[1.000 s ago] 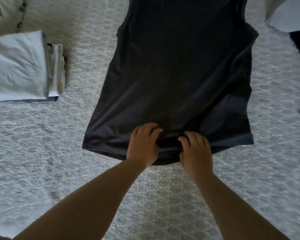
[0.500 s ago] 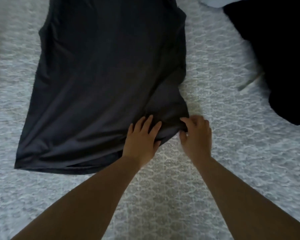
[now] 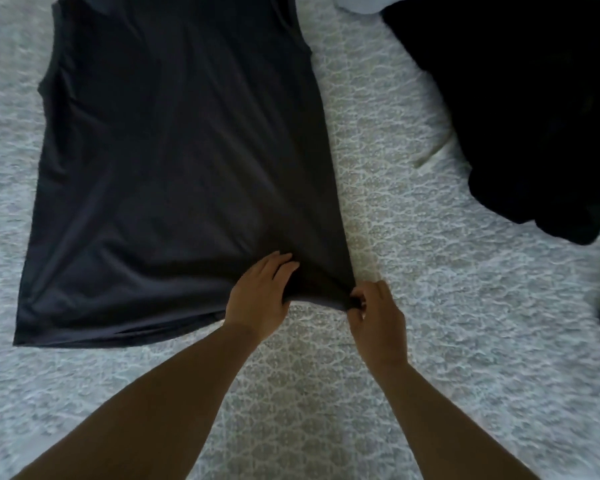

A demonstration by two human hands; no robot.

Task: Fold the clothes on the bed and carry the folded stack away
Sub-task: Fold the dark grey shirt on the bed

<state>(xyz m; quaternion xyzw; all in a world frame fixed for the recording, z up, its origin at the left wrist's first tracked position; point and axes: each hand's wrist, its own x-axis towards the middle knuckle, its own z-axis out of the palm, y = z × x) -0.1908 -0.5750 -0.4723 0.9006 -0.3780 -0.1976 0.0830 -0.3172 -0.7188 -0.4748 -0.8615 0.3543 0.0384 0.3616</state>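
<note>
The right hand [image 3: 374,317] pinches the near right hem corner of a dark sleeveless top [image 3: 184,161] between curled fingers. Just beside it, the left hand [image 3: 260,296] lies flat on the hem, fingers straight. The top stretches lengthwise away from both hands, shoulders farthest, spread on a pale lace-patterned bedspread [image 3: 430,341]. Beyond the right hand lies a crumpled black garment [image 3: 520,109].

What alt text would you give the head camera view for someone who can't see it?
Two bare hands work the near right corner of a dark shirt spread flat on a pale patterned bed: the left hand presses on the hem, the right hand pinches the corner. A black garment lies heaped at upper right.
</note>
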